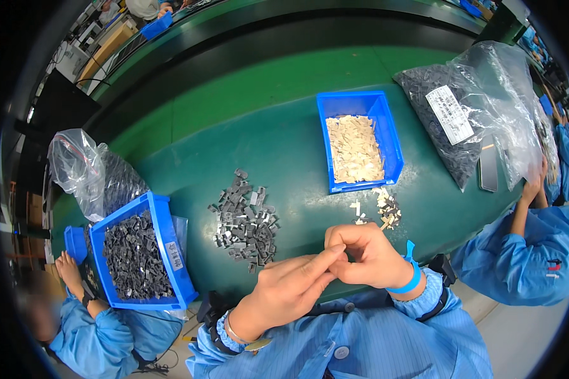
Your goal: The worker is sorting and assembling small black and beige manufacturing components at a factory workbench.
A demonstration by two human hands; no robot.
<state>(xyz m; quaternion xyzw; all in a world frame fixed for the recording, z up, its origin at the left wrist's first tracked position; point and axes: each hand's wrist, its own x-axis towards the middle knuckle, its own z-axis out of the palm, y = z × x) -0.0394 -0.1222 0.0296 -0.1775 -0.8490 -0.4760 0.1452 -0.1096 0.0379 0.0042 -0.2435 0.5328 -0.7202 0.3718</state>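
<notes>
My left hand (287, 289) and my right hand (372, 258) meet close to my chest, above the table's near edge. The thumb and fingers of each are pinched together at the same spot. Whatever they hold is hidden or too small to name. Just beyond my right hand lies a small heap of cream and black pieces (389, 210). Behind it stands a blue bin (391, 136) with many flat cream pieces (354, 148). A loose pile of small dark grey plastic parts (245, 221) spreads on the green table, beyond my left hand.
At left, another blue bin (162, 221) holds dark parts; a clear bag (117, 177) of dark parts lies behind it. A large bag (436, 114) of dark parts and a dark flat phone-like object (488, 169) lie at right. Co-workers in blue sit on both sides.
</notes>
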